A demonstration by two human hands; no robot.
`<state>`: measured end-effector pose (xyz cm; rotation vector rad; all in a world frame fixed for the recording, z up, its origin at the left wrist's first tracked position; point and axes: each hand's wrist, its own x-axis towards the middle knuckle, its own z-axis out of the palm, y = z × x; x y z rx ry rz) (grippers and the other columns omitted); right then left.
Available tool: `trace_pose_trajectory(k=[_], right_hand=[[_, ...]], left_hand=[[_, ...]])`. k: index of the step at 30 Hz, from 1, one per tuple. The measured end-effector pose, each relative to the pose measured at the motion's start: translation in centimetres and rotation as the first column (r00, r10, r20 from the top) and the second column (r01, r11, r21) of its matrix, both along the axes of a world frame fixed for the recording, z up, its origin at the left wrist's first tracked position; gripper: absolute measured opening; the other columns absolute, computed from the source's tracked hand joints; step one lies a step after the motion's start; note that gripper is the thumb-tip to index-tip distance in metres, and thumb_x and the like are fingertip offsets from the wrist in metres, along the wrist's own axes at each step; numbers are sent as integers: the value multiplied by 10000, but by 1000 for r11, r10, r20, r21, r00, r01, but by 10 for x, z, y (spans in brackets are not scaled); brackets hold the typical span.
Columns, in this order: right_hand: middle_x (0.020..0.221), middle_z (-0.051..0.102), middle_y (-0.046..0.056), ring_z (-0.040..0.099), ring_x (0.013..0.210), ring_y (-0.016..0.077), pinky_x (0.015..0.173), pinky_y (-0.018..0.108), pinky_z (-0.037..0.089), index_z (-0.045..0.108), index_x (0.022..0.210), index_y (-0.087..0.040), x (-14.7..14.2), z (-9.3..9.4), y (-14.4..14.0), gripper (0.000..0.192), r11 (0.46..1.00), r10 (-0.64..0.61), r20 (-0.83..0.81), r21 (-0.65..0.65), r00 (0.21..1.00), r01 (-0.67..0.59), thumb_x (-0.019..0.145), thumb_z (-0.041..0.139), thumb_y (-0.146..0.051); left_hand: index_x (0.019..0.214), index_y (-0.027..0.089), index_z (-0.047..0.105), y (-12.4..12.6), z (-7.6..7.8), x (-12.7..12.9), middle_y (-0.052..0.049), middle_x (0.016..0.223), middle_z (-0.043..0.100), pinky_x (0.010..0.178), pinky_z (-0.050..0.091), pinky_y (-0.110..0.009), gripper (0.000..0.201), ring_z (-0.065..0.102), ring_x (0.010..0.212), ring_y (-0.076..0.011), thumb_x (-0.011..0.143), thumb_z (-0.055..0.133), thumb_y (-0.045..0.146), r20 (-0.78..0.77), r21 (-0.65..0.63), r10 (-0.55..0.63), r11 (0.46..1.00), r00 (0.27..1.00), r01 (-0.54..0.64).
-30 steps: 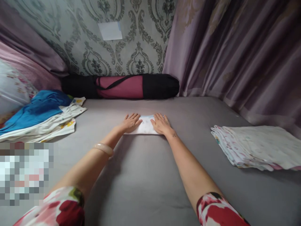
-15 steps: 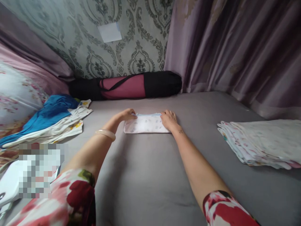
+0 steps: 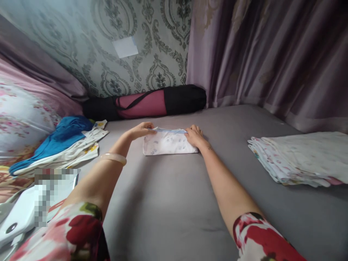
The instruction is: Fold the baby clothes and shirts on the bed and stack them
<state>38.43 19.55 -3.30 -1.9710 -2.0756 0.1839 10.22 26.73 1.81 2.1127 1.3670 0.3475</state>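
White printed cotton, a small folded cloth with a blue edge [image 3: 167, 142], lies on the grey mattress sheet [image 3: 168, 203] between both hands. The left hand [image 3: 141, 129] pinches its upper left corner with curled fingers; the right hand [image 3: 194, 135] grips the upper right corner likewise. Both bare forearms stretch forward, a pale bangle [image 3: 112, 158] on the left wrist.

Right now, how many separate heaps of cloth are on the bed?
3: a small folded cloth gripped by the left hand and right hand, a folded stack at right, and a loose pile at left. More may be out of view.
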Motion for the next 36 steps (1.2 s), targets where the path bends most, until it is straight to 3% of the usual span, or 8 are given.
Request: trace_pose_trajectory(k=[4,8,13,18,22,27,31,36], right_hand=[[1296,572,139,520,1191,266,975,390,396,618,1189,-186,7,15,-1,287,999,30,-92,19,995,-29,970,442,-244],[1138,669,86,610,1023,198,848,285,447,630,1102,-183,21,36,-3,217,993,113,-263,58,958,-101,930,501,-213],[1035,698,45,612,944,180,789,261,434,650,1040,-186,31,65,-14,180,961,187,-304,254,934,-110,895,546,-209],[1008,691,50,586,957,180,845,259,414,668,1002,-170,27,76,-27,329,944,250,-154,258,956,-205,788,489,3],[1026,665,47,553,991,181,865,245,407,666,970,-190,22,64,-51,385,924,376,-21,90,927,-372,758,458,55],[1088,615,63,517,1018,179,889,257,402,633,1047,-196,18,35,-97,422,876,475,97,45,875,-480,815,392,63],[1143,586,90,495,1049,195,907,286,408,613,1146,-183,16,16,-121,422,862,490,190,40,850,-506,889,352,25],[1130,585,104,502,1045,215,890,317,432,620,1203,-191,17,21,-129,424,850,509,231,20,829,-527,922,358,-12]], left_hand=[[912,190,604,-14,25,-2,-5,792,624,608,424,-238,366,577,708,-149,695,688,473,102,-12,-6,1000,995,7],[984,165,654,-27,47,-4,-36,896,677,711,470,-273,443,607,816,-178,693,716,493,166,28,-61,998,984,57],[1045,147,658,-41,56,-5,-71,1014,692,818,493,-308,411,610,905,-185,767,655,449,231,217,-95,975,968,44],[1032,149,673,-68,32,-10,-76,1007,705,853,486,-311,302,624,913,-197,844,526,334,97,429,-94,902,991,44],[1081,181,678,-102,6,-19,-56,988,727,816,492,-288,330,646,845,-187,867,447,281,-9,400,-133,908,991,126],[1125,218,683,-134,-25,-30,-49,1078,731,857,491,-286,380,678,949,-211,856,414,212,-119,371,-194,901,974,225],[1160,233,671,-143,-45,-36,-51,1191,700,928,491,-315,424,652,1094,-225,846,395,162,-187,396,-248,866,950,304],[1158,208,673,-144,-52,-40,-76,1212,689,949,502,-360,412,642,1128,-239,856,401,146,-172,487,-297,803,939,343]])
